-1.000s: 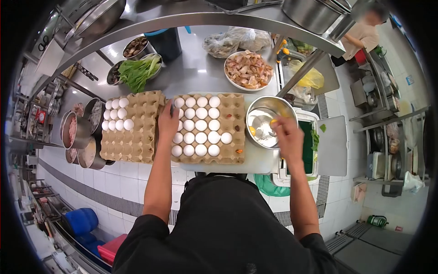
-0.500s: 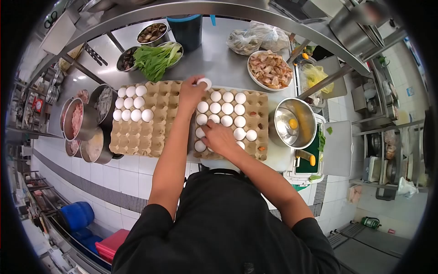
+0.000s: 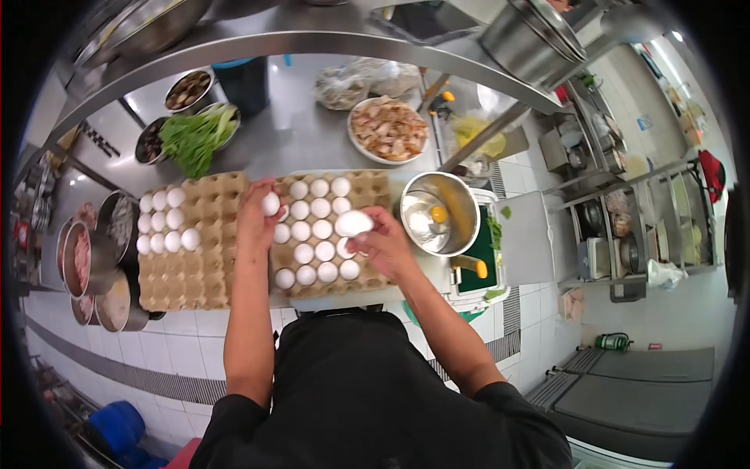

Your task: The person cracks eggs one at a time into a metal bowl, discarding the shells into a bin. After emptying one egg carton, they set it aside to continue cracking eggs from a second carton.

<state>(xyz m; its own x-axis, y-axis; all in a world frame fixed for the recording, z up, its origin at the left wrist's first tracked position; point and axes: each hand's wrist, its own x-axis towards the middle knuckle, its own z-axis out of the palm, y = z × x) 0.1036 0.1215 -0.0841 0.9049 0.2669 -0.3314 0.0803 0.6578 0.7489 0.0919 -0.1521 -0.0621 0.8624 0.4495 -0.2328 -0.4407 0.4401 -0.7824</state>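
Probably to avoid cracks, the left hand (image 3: 256,216) and right hand (image 3: 384,248) each grasp an egg (image 3: 354,223) in curled fingers over the tray (image 3: 376,189). The bowl (image 3: 462,197) sits beside it, presumably for reach.

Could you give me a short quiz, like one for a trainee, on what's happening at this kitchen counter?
1. True or false: the left hand and the right hand each hold a white egg.
2. What yellow thing shows inside the steel bowl?
3. Fill in the blank: in the picture, the leafy greens are to the ____ of the meat pieces.

Key: 1. True. 2. A yolk. 3. Left.
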